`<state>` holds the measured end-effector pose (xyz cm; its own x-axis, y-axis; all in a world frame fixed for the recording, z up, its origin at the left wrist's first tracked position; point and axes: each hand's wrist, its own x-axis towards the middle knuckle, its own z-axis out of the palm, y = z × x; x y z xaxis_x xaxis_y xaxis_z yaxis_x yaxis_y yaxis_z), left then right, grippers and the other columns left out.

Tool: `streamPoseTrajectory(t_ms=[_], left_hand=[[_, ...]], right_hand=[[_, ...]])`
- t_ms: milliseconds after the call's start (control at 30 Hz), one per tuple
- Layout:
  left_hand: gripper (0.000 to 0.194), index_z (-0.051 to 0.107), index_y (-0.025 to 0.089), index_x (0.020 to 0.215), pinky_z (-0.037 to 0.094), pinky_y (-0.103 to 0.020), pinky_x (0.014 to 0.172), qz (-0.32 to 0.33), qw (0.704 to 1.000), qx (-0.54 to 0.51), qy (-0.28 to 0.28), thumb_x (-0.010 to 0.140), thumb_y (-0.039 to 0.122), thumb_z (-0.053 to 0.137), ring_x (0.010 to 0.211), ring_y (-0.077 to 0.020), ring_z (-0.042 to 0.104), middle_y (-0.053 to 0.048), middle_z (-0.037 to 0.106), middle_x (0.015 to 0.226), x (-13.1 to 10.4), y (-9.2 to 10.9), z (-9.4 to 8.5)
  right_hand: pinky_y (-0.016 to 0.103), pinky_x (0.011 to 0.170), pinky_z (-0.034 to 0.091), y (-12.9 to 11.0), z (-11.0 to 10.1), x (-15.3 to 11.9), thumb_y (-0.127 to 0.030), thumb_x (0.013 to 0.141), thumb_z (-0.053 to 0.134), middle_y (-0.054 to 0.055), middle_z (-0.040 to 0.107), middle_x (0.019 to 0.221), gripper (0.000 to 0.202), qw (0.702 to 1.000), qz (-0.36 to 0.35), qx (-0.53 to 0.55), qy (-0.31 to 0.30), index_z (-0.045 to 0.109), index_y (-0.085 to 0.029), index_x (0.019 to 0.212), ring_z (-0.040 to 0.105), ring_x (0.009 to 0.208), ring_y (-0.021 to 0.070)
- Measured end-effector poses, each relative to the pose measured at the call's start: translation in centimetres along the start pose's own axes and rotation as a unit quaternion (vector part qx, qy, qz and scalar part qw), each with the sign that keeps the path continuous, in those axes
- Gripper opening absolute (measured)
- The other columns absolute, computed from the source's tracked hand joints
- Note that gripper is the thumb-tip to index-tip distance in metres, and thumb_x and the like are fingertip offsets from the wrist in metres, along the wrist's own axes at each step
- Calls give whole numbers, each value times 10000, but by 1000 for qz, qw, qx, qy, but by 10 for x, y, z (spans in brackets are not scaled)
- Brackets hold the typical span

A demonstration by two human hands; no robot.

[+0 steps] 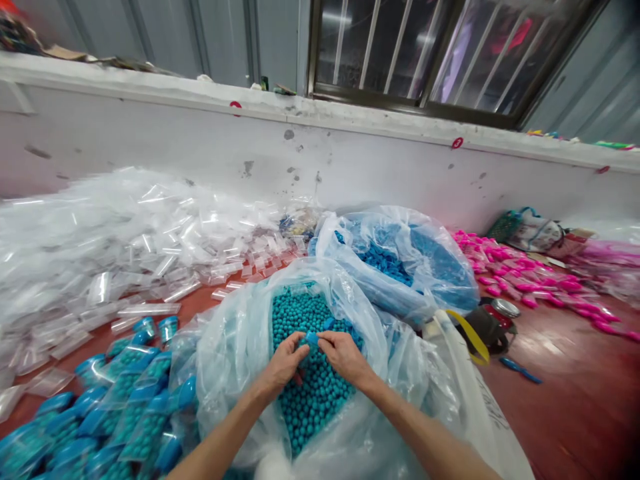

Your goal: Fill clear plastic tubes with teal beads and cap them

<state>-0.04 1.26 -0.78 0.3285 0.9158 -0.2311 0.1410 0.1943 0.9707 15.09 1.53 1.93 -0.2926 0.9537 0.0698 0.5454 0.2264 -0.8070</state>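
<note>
Both hands meet over an open clear plastic bag [235, 353] full of round teal beads [313, 407]. A small blue cap [311, 338] sits between my fingertips. My left hand [290, 360] pinches its left side, fingers curled. From the right, my right hand [345, 355] grips it with thumb and fingers pressed together. Whether anything is attached beneath the cap is hidden. Another blue piece [329, 324] lies on the beads just behind my right hand.
Filled blue-capped containers [135, 393] are heaped at the left. Behind them spreads a large pile of clear plastic tubes [125, 247]. A plastic-lined blue basin [450, 273] holds blue pieces. Pink items [530, 273], a dark jar-like object [493, 323] and a blue pen-like object [520, 370] lie right.
</note>
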Motion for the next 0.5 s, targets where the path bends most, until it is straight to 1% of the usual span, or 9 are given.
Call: streamPoseTrajectory(t_ms=[100,167,233,300,400,500], left_hand=[[484,437,162,1019,375,-186,347,1,997,-74,8,684,499,529,434,-83,454,67,456,607,-8,2,7],[579,394,157,1112,378,-186,344,-2,994,-105,21,670,495,557,437,-83,461,62,478,625,-12,2,10],[690,323,158,1215,376,-186,337,-4,991,-128,38,660,481,575,432,-87,462,74,464,605,-14,0,11],[742,284,156,1269,372,-184,334,-4,989,-139,49,659,456,581,417,-85,449,90,429,561,-16,-2,12],[680,342,135,1231,354,-179,321,-10,989,-139,59,660,422,573,382,-76,418,100,406,512,-17,-5,15],[589,390,138,1151,313,-175,291,-17,987,-132,95,662,425,551,344,-70,397,103,409,500,-17,-7,20]], right_hand=[[185,431,354,0,6,-1,-270,805,413,-31,487,531,247,992,82,92,4,605,-152,703,466,453,93],[184,428,352,0,7,-4,-273,803,417,-33,483,527,248,990,92,103,10,607,-151,699,468,452,93],[187,473,358,0,5,-7,-249,809,413,-32,483,528,256,996,53,68,21,602,-153,665,464,479,91],[193,531,360,-1,3,-10,-222,818,408,-29,492,544,260,1000,-6,26,15,597,-155,653,460,519,92],[200,569,346,-1,1,-13,-196,822,411,-30,496,558,257,997,-69,-8,-22,592,-158,643,452,550,93],[205,563,336,0,1,-14,-198,825,409,-33,466,531,274,996,-75,-4,-39,583,-158,617,426,534,93]])
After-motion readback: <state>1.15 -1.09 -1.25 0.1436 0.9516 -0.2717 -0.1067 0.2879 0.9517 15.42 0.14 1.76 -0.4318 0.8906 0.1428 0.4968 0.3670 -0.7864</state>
